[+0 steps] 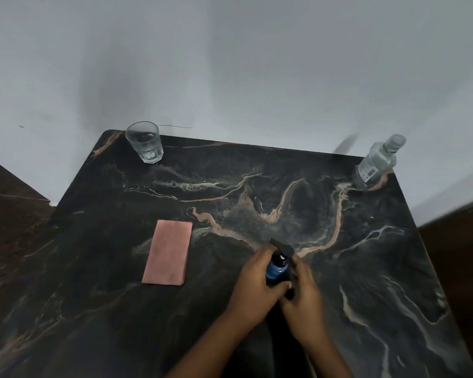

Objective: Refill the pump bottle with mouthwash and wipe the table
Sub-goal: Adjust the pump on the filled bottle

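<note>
Both hands are wrapped around the pump bottle (277,270) in the lower middle of the frame, just right of centre, and honestly you only get a sliver of it: a strip of blue body between the palms plus the black pump head poking out the top with its spout pointing toward the upper left. The left hand (256,279) curls around the bottle's left side, the right hand (302,291) grips it from the right and a bit lower, and the two hands touch each other in front of it, so the bottom of the bottle is completely hidden. Can't tell if it's standing on the table (366,268) or lifted slightly off it. Both forearms run out of the bottom edge of the frame. To the left of the hands, in the middle left of the frame, a pink cloth (167,252) lies flat on the dark marbled top, folded into a neat rectangle, well apart from the bottle. Up in the upper left corner of the table there's a clear glass (144,141); looks like there might be some liquid in it but it's hard to say how much. In the upper right corner a clear bottle (377,162) with a cap and a label stands near the edge; the label text is way too blurry to read. The wide lens makes it look tilted.
</note>
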